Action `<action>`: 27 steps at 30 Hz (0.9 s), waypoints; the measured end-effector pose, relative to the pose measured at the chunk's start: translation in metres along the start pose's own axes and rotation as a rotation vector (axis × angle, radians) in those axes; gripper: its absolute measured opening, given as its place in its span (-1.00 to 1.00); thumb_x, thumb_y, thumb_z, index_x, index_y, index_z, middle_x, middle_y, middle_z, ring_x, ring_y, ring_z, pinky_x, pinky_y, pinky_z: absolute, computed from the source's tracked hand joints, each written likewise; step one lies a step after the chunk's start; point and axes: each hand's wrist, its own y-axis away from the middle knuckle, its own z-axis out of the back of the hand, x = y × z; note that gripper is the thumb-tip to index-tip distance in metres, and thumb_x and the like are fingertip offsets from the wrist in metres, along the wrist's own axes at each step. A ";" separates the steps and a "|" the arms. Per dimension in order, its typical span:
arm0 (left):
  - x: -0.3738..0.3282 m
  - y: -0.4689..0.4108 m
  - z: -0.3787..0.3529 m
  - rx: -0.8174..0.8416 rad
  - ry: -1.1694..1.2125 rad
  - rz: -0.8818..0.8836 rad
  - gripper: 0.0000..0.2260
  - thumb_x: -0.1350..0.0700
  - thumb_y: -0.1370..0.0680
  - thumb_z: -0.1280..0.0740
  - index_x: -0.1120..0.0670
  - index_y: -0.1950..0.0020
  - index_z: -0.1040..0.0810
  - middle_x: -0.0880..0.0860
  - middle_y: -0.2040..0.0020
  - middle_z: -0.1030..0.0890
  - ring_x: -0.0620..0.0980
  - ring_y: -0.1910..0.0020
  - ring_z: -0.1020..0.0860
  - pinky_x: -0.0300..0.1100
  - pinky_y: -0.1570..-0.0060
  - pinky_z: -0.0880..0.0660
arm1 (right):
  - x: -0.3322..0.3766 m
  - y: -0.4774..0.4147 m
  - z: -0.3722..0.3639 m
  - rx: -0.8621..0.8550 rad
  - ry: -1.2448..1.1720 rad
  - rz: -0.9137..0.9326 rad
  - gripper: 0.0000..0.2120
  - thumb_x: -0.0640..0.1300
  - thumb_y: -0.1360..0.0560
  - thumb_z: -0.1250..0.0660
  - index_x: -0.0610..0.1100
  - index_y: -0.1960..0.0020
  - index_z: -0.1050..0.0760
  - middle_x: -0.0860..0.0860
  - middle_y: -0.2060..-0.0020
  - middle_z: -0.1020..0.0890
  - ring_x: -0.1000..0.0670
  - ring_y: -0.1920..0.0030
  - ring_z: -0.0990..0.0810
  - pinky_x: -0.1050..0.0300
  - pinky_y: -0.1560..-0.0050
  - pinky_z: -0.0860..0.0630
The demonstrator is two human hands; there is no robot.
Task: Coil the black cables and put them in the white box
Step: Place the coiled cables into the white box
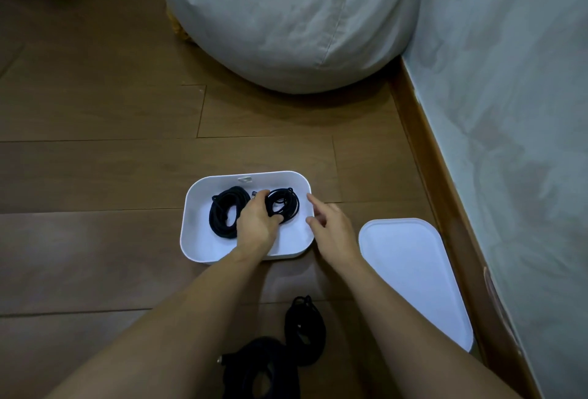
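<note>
So your white box [197, 239] sits on the floor [95, 176] with the first coil [226, 211] parked at its 9 o'clock side, I'd guess to leave room for the next one. Your left hand [257, 223] is down inside the box with its fingers curled round the second coil [284, 203], which lies at 1 o'clock from that hand. Probably that stops the loops springing apart. Your right hand [331, 226] hovers by the 3 o'clock rim, fingers loosely spread, holding nothing. The lid [410, 268] lies further right. The spare coils [305, 328] lie at 6 o'clock, between your forearms.
</note>
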 end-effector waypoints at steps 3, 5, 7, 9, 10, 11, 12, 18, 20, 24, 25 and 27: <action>0.000 -0.006 -0.002 -0.012 -0.001 -0.013 -0.58 0.19 -0.49 -0.48 0.05 -0.32 -0.51 0.02 -0.19 -0.64 0.07 -0.20 -0.58 0.04 -0.20 -0.51 | -0.006 0.002 -0.005 0.012 -0.051 -0.044 -0.55 -0.11 -0.64 -0.25 0.21 -0.47 -0.39 0.00 0.04 -0.57 0.12 0.12 -0.51 0.36 0.12 -0.38; -0.001 -0.007 -0.003 -0.019 0.001 -0.014 -0.58 0.19 -0.48 -0.48 0.04 -0.32 -0.50 0.01 -0.18 -0.64 0.08 -0.20 -0.58 0.05 -0.19 -0.52 | -0.008 0.003 -0.006 0.008 -0.061 -0.044 -0.56 -0.10 -0.64 -0.23 0.23 -0.48 -0.37 -0.02 0.06 -0.58 0.09 0.15 -0.49 0.32 0.14 -0.40; -0.001 -0.007 -0.004 -0.007 0.004 -0.009 -0.54 0.17 -0.48 -0.48 0.03 -0.36 -0.48 0.02 -0.21 -0.63 0.09 -0.21 -0.58 0.02 -0.18 -0.51 | -0.008 0.004 -0.006 0.009 -0.080 -0.049 -0.56 -0.09 -0.65 -0.23 0.23 -0.48 -0.37 -0.03 0.07 -0.58 0.08 0.17 -0.49 0.28 0.14 -0.42; -0.004 -0.005 0.000 0.051 0.018 0.015 -0.44 0.13 -0.48 -0.49 0.00 -0.46 -0.41 0.02 -0.24 -0.62 0.09 -0.23 -0.58 -0.04 -0.18 -0.50 | -0.008 0.005 -0.006 0.021 -0.083 -0.053 -0.56 -0.09 -0.65 -0.23 0.24 -0.48 -0.36 -0.04 0.10 -0.58 0.05 0.18 -0.50 0.22 0.11 -0.44; -0.005 -0.003 0.003 0.092 0.030 0.037 -0.36 0.11 -0.49 -0.50 -0.04 -0.53 -0.35 0.02 -0.26 -0.61 0.09 -0.24 -0.57 -0.07 -0.17 -0.48 | -0.008 0.005 -0.006 0.025 -0.079 -0.058 -0.56 -0.09 -0.65 -0.23 0.24 -0.48 -0.36 -0.04 0.09 -0.59 0.02 0.16 -0.53 0.18 0.07 -0.47; -0.006 0.000 0.008 0.130 0.045 0.060 -0.30 0.10 -0.51 -0.49 -0.07 -0.59 -0.26 0.03 -0.27 -0.59 0.08 -0.25 -0.56 -0.11 -0.14 -0.46 | -0.006 0.007 -0.005 0.029 -0.074 -0.068 -0.55 -0.08 -0.64 -0.23 0.24 -0.48 -0.36 -0.03 0.07 -0.60 -0.01 0.13 -0.56 0.12 0.02 -0.49; -0.007 0.005 0.014 0.161 0.058 0.076 -0.27 0.11 -0.54 -0.47 -0.10 -0.62 -0.20 0.05 -0.28 -0.59 0.07 -0.24 -0.56 -0.16 -0.11 -0.43 | -0.005 0.008 -0.004 0.035 -0.067 -0.080 -0.55 -0.07 -0.64 -0.23 0.26 -0.48 -0.36 0.00 0.04 -0.61 -0.03 0.11 -0.58 0.08 -0.03 -0.51; 0.003 0.065 0.053 0.043 0.064 -0.039 -0.57 0.16 -0.61 -0.35 -0.05 -0.47 -0.47 -0.07 -0.19 -0.61 -0.10 -0.05 -0.56 -0.19 -0.08 -0.45 | -0.004 0.040 -0.002 0.092 -0.120 -0.098 -0.50 0.15 -0.46 -0.26 0.53 -0.34 -0.32 0.17 -0.07 -0.67 0.05 0.11 -0.61 -0.14 -0.10 -0.61; 0.011 0.091 0.062 -0.030 0.048 -0.108 -0.73 0.14 -0.63 -0.33 -0.02 -0.31 -0.60 -0.09 -0.09 -0.67 -0.08 -0.02 -0.61 -0.17 -0.03 -0.49 | -0.003 0.061 -0.001 0.089 -0.118 -0.100 -0.49 0.09 -0.50 -0.28 0.56 -0.34 -0.29 0.18 -0.05 -0.68 0.07 0.12 -0.63 -0.08 -0.06 -0.62; 0.023 0.137 0.065 -0.172 -0.103 -0.253 -0.82 0.16 -0.61 -0.35 0.02 -0.17 -0.66 -0.05 -0.05 -0.67 0.01 -0.04 -0.59 -0.07 0.04 -0.52 | 0.005 0.103 0.001 0.091 0.013 -0.129 -0.44 -0.03 -0.59 -0.29 0.48 -0.43 -0.24 0.17 0.00 -0.65 0.04 0.02 -0.63 0.02 -0.11 -0.58; 0.023 0.147 0.064 -0.170 -0.108 -0.259 -0.82 0.15 -0.60 -0.35 0.01 -0.16 -0.66 -0.05 -0.05 -0.66 0.02 -0.03 -0.59 -0.06 0.04 -0.52 | 0.004 0.112 0.002 0.105 0.042 -0.145 -0.46 -0.02 -0.60 -0.30 0.39 -0.48 -0.26 0.16 -0.02 -0.65 0.05 -0.02 -0.62 0.02 -0.14 -0.56; 0.024 0.165 0.060 -0.055 -0.086 -0.241 -0.78 0.12 -0.60 -0.35 -0.03 -0.23 -0.64 -0.05 -0.07 -0.66 0.00 -0.03 -0.61 -0.08 0.00 -0.53 | 0.001 0.127 0.004 0.139 0.076 -0.162 -0.49 -0.03 -0.60 -0.30 0.27 -0.50 -0.32 0.11 -0.11 -0.67 0.05 -0.09 -0.63 0.07 -0.17 -0.55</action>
